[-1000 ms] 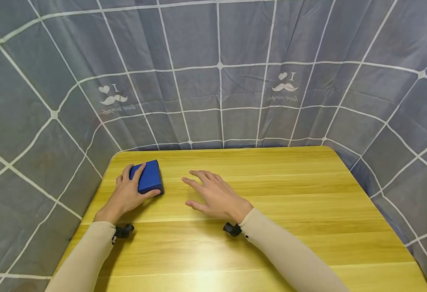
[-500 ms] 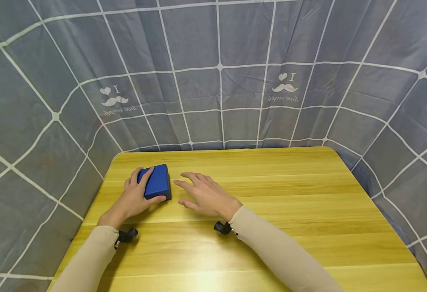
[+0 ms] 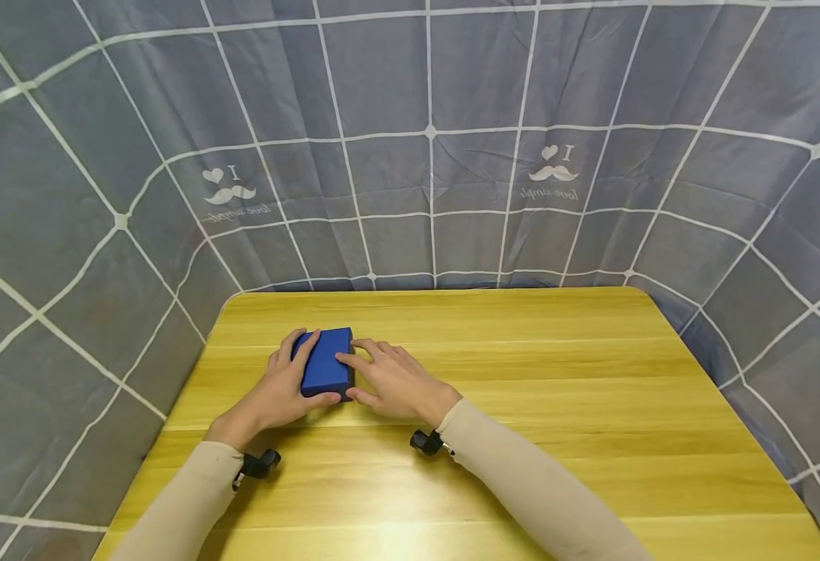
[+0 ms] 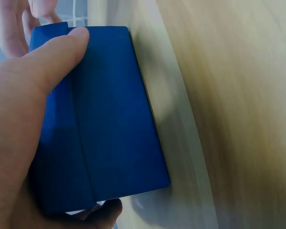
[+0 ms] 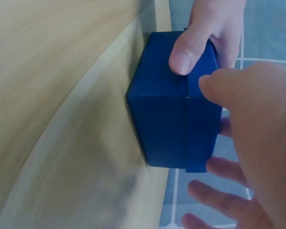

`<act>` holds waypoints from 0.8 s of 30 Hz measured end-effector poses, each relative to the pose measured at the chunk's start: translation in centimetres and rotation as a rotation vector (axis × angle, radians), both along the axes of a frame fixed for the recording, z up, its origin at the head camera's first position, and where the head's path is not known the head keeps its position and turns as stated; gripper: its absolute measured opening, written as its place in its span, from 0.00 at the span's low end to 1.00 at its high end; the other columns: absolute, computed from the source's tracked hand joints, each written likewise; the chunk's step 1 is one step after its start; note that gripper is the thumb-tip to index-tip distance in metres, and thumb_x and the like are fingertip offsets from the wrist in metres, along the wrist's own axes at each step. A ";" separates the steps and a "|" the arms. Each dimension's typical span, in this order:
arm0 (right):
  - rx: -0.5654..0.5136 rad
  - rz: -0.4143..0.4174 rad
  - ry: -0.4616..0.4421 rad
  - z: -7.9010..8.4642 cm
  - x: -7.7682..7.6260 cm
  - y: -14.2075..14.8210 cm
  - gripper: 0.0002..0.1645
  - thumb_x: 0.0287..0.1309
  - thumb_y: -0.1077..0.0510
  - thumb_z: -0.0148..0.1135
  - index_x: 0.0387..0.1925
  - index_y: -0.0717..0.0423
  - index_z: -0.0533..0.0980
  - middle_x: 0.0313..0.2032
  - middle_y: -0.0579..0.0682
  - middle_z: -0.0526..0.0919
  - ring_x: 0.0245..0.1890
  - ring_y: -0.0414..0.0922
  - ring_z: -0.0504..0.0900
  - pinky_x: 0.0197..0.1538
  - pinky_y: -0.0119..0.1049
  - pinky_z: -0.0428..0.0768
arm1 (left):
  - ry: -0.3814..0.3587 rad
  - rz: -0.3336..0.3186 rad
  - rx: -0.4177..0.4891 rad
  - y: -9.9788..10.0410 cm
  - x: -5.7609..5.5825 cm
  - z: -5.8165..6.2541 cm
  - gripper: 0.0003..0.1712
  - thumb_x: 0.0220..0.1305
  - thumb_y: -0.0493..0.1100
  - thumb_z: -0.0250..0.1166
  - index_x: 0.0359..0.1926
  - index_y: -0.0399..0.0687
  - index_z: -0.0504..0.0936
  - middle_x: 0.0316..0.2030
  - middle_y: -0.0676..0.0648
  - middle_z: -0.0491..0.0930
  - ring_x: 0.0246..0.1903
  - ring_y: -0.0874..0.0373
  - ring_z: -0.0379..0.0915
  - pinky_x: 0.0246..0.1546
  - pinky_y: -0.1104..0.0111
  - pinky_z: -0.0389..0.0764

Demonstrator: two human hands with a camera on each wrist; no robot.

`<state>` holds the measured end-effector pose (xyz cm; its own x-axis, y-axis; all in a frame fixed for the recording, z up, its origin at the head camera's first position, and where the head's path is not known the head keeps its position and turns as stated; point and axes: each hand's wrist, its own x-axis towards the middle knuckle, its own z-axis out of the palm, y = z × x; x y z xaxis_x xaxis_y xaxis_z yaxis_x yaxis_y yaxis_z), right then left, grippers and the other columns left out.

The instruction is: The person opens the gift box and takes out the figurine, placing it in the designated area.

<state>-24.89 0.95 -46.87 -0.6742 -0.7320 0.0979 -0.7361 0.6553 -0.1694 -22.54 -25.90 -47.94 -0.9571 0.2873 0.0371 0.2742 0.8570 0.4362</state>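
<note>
A blue lidded box (image 3: 326, 362) lies on the wooden table (image 3: 522, 436), left of the middle. My left hand (image 3: 280, 389) grips it from the left, thumb along the near side and fingers over the top and far side. In the left wrist view, that thumb (image 4: 62, 55) presses across the lid seam. My right hand (image 3: 399, 382) is at the box's right end, index finger over the top. Seen from the right wrist, the right thumb (image 5: 224, 86) is right at the lid's near corner, while the other fingers (image 5: 224, 200) are loosely spread beside the lid.
A grey curtain (image 3: 382, 179) with white grid lines surrounds the table at the back and sides. Black wrist cameras (image 3: 259, 463) stick out at both sleeves. The table's far edge runs behind the box.
My left hand has brought the box rightward and slightly nearer. My right hand has moved left, and its fingertips have come from apart to right at the box's right end.
</note>
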 end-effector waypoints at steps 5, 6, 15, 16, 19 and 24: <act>-0.050 -0.008 -0.039 -0.2 -0.1 0.7 0.40 0.90 0.32 0.57 0.91 0.37 0.67 0.91 0.56 0.64 0.87 0.60 0.73 0.86 0.62 0.77 | -0.020 -0.039 0.006 0.8 0.4 0.1 0.70 0.75 0.67 0.79 0.96 0.44 0.47 0.93 0.28 0.40 0.81 0.13 0.60 0.73 0.24 0.79; -0.062 -0.007 -0.048 -0.2 -0.2 0.8 0.39 0.90 0.31 0.58 0.90 0.38 0.68 0.92 0.57 0.63 0.87 0.60 0.73 0.86 0.62 0.77 | -0.023 -0.047 0.014 0.9 0.5 0.1 0.70 0.75 0.67 0.80 0.96 0.43 0.47 0.93 0.27 0.39 0.81 0.12 0.60 0.74 0.24 0.78; -0.141 -0.013 -0.173 -0.5 -0.2 2.9 0.36 0.81 0.28 0.69 0.79 0.34 0.74 0.94 0.62 0.55 0.90 0.65 0.68 0.86 0.68 0.75 | -0.069 -0.106 0.084 2.4 1.7 -0.1 0.70 0.76 0.65 0.79 0.97 0.45 0.45 0.93 0.26 0.32 0.86 0.11 0.53 0.78 0.25 0.75; -0.150 -0.019 -0.198 -0.4 -0.1 3.2 0.36 0.80 0.28 0.71 0.78 0.34 0.73 0.95 0.62 0.55 0.90 0.66 0.68 0.86 0.68 0.74 | -0.078 -0.111 0.091 2.6 1.8 -0.1 0.70 0.77 0.66 0.78 0.98 0.47 0.44 0.93 0.26 0.31 0.86 0.11 0.53 0.78 0.25 0.75; -0.170 -0.030 -0.242 -0.3 -0.2 4.0 0.37 0.76 0.28 0.75 0.75 0.32 0.73 0.94 0.63 0.57 0.90 0.68 0.67 0.85 0.69 0.75 | -0.090 -0.134 0.110 3.1 2.0 0.0 0.70 0.77 0.69 0.77 0.98 0.51 0.43 0.93 0.26 0.29 0.86 0.11 0.52 0.78 0.25 0.74; -0.181 -0.020 -0.257 -0.3 -0.2 4.9 0.37 0.73 0.29 0.78 0.72 0.35 0.73 0.90 0.58 0.66 0.85 0.62 0.75 0.83 0.61 0.80 | -0.062 -0.180 0.139 3.4 2.2 -0.5 0.69 0.77 0.72 0.74 0.98 0.58 0.42 0.94 0.28 0.30 0.84 0.11 0.55 0.76 0.26 0.77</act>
